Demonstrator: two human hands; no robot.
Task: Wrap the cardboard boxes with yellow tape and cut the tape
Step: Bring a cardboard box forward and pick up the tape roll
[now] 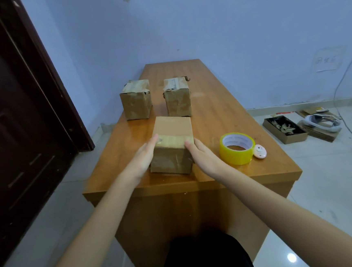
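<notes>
Cardboard boxes sit on the wooden table (228, 107): two worn ones at 12 o'clock, the far left box (136, 101) and far right box (177, 98), with the near box (173, 144) at the centre. Left hand (144, 157) and right hand (202, 157) press its sides with straight fingers, thumbs at its top edge. Yellow tape roll (237, 148) lies at 3 o'clock from it, touching a small pink cutter (260, 151).
</notes>
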